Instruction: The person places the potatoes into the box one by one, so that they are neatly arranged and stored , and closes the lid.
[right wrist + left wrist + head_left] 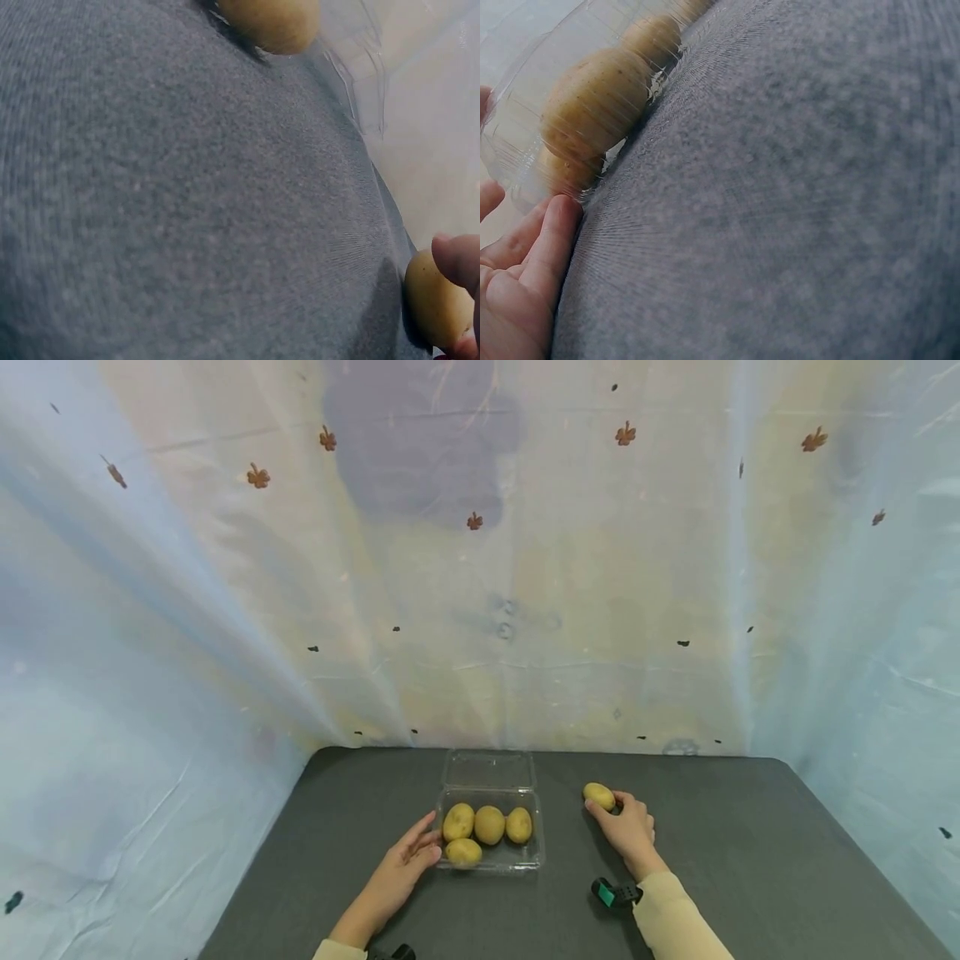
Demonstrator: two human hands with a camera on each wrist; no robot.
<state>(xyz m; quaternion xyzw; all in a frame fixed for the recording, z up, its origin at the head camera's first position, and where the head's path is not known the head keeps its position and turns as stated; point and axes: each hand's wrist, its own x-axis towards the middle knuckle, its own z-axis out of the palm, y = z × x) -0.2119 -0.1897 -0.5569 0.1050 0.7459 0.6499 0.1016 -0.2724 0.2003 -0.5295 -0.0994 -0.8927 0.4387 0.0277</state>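
Note:
A clear plastic clamshell box [517,857] stands on the table with its lid [489,770] folded back. Several yellow potatoes [490,825] lie in it, three in a row and one in front at the left. My left hand [401,870] rests its fingers, loosely extended, against the box's left side. The left wrist view shows those fingertips [561,206] at the wall, low by the table. To the right of the box, my right hand [630,831] holds a single potato [597,795] between thumb and fingers. In the right wrist view this potato [431,296] is close to the table surface.
The dark grey table [712,852] has rounded far corners. A pale plastic curtain [585,577] with brown leaf marks hangs behind it and along both sides. A black band with a green patch [617,893] is on my right wrist.

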